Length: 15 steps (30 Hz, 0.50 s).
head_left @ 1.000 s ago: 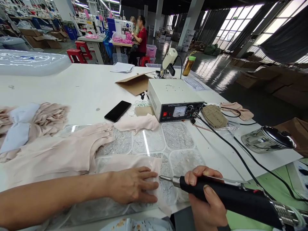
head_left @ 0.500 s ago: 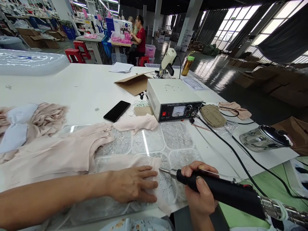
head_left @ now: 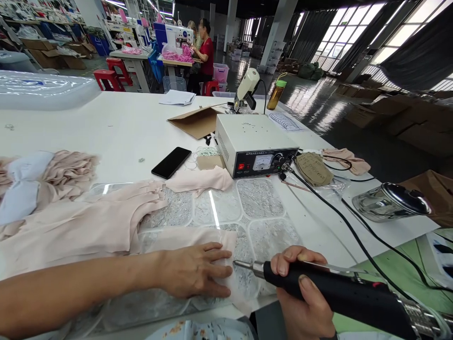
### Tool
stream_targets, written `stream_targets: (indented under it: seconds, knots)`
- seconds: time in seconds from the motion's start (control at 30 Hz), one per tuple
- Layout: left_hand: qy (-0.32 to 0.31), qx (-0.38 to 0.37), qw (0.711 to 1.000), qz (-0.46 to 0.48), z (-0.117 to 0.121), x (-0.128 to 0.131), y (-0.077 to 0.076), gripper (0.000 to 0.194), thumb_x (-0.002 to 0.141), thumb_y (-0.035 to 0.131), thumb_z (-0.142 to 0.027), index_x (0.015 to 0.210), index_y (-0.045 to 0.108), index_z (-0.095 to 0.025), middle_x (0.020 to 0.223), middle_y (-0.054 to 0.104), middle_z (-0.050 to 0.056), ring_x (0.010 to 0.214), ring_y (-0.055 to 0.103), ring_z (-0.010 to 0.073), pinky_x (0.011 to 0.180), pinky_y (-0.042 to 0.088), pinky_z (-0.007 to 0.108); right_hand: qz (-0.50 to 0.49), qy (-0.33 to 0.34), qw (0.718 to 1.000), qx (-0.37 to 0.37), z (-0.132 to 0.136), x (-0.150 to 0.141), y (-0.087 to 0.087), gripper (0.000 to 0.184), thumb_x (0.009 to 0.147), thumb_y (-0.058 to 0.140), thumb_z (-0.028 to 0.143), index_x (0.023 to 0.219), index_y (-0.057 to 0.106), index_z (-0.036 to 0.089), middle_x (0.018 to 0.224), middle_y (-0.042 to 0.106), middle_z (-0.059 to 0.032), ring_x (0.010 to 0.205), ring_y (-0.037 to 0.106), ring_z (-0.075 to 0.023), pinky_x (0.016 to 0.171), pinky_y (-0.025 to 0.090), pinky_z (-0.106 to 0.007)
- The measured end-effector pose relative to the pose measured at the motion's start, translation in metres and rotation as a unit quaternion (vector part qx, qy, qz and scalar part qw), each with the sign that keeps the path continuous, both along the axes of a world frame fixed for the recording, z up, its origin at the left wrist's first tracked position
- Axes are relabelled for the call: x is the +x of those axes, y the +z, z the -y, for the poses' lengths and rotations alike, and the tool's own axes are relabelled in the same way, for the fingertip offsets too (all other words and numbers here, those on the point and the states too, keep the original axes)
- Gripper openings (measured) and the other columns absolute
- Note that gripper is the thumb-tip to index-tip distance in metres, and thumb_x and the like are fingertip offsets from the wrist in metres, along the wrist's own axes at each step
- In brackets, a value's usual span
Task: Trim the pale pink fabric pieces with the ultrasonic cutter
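Note:
My left hand (head_left: 200,270) lies flat with fingers spread on a pale pink fabric piece (head_left: 198,236), pressing it against a clear patterned plastic mat (head_left: 264,200). In my right hand (head_left: 304,288) is a black-handled ultrasonic cutter (head_left: 339,295), fingers wrapped round its grip. Its thin metal tip points left and meets the fabric's right edge, just beside my left fingertips. Whether the tip presses into the cloth is too fine to tell. Left of my hand lies a stack of pale pink fabric pieces (head_left: 88,219). Another folded pink piece (head_left: 200,181) rests behind the mat's middle.
A white control box (head_left: 262,141) stands at the back, its black cable (head_left: 339,222) running along the right. Around it are a phone (head_left: 171,163), cardboard (head_left: 194,122), a lidded metal cup (head_left: 385,203) and a bottle (head_left: 276,95). A person in red (head_left: 206,52) sits at a sewing machine beyond.
The cutter's tip has moved down along the fabric's right edge, toward me, and my right hand has shifted down and slightly right with it. My left hand stays in place.

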<state>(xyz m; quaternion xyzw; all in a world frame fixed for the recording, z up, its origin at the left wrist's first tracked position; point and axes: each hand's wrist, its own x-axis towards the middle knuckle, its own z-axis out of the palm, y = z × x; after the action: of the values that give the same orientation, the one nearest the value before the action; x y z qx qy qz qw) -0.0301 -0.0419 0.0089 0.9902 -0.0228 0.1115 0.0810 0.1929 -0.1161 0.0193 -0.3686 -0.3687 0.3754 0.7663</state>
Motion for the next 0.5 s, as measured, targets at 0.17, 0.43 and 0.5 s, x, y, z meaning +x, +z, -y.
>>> stream_targets:
  seconds: [0.17, 0.43, 0.5]
  knots:
    - [-0.004, -0.005, 1.0, 0.005, -0.0001, 0.0005, 0.0005, 0.025, 0.096, 0.05, -0.025, 0.114, 0.067, -0.023, 0.12, 0.065, 0.008, 0.125, 0.051, 0.0323, 0.104, 0.041, 0.044, -0.001, 0.01, 1.0, -0.006, 0.0069, -0.0012, 0.0008, 0.009, 0.081, 0.06, 0.027, 0.088, 0.058, 0.023, 0.077, 0.051, 0.001, 0.057, 0.054, -0.012, 0.053, 0.05, -0.03]
    - [0.004, -0.01, 1.0, 0.01, 0.0007, -0.0002, -0.002, 0.024, 0.096, 0.052, -0.026, 0.115, 0.066, -0.024, 0.122, 0.065, 0.008, 0.129, 0.049, 0.0312, 0.107, 0.04, 0.043, 0.007, 0.02, 1.0, 0.0, 0.0051, -0.0028, 0.0, 0.01, 0.082, 0.061, 0.029, 0.089, 0.057, 0.023, 0.077, 0.051, 0.0012, 0.057, 0.055, -0.0119, 0.052, 0.051, -0.031]
    - [-0.001, -0.016, 1.0, 0.008, 0.0004, -0.0007, -0.0032, 0.025, 0.096, 0.051, -0.026, 0.116, 0.065, -0.023, 0.125, 0.064, 0.008, 0.13, 0.048, 0.0325, 0.108, 0.039, 0.044, 0.006, 0.02, 1.0, 0.007, 0.006, -0.0036, -0.001, 0.01, 0.081, 0.061, 0.029, 0.089, 0.057, 0.023, 0.078, 0.052, 0.0011, 0.057, 0.056, -0.0116, 0.053, 0.051, -0.03]
